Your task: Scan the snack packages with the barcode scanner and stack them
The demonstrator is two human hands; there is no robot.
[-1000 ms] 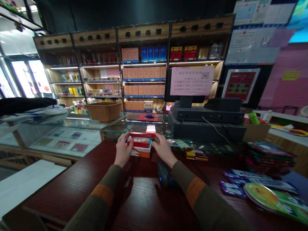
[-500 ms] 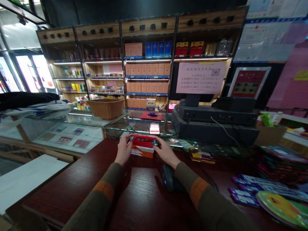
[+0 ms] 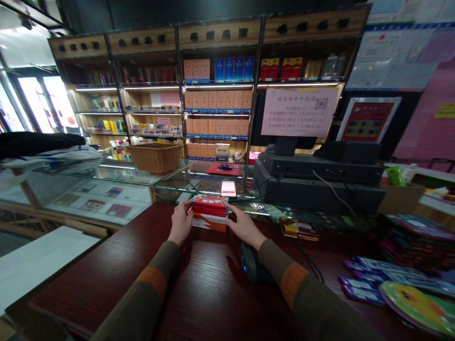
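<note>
L hand [image 3: 181, 221]: curled, fingers + thumb on L end of red packets [image 3: 211, 204]. R hand [image 3: 245, 226]: half-curled, fingertips at R end; packets held betw. the two. Packets sit at far edge of dark brown surface [image 3: 209, 279], w/ white-and-orange box [image 3: 210, 224] directly below; can't tell if packets lie on box or in it.

Near R wrist: black device [image 3: 249, 265], small blue light, partly hidden by R sleeve. To R on surface: yellow-and-red packs [image 3: 299, 229], then purple bars [image 3: 362, 290], round green thing w/ yellow fig. [image 3: 408, 305] just beside bars.

Beyond packets, on glass case: upright-looking white-faced slab [image 3: 228, 188], then mouse [image 3: 224, 166] on red mat [image 3: 213, 171]. Back L: wicker basket [image 3: 156, 158]. Back R: monitor, pink sign [image 3: 296, 113] on its back. Rear: lit shelves, approx. 4 bays, boxed goods.
</note>
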